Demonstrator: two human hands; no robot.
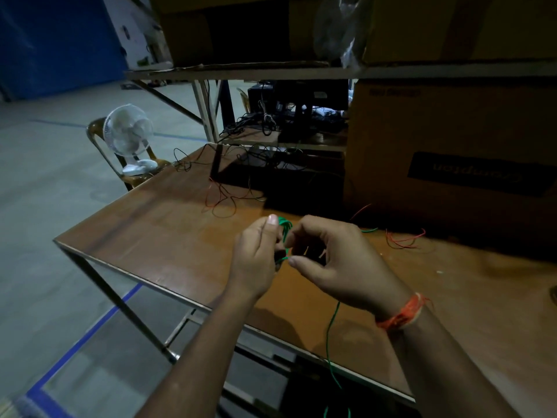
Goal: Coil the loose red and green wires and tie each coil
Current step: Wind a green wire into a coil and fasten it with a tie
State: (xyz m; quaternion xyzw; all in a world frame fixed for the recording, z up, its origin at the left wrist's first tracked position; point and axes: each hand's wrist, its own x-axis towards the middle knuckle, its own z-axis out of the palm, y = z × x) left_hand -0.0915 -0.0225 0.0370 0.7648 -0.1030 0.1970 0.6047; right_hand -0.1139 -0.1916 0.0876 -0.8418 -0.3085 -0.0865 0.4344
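Note:
Above the wooden table, my left hand grips a small coil of green wire, whose loops show between the two hands. My right hand pinches the green wire close to the coil with thumb and fingers. A loose green tail hangs from under my right hand, over the table's near edge and down. Loose red wire lies on the table to the right. More red and dark wire is tangled farther back. Much of the coil is hidden by my fingers.
A large cardboard box stands at the table's back right, with a dark box beside it. Shelves with boxes and tangled black cables rise behind. A white fan sits on a chair to the left. The table's near edge runs diagonally under my forearms.

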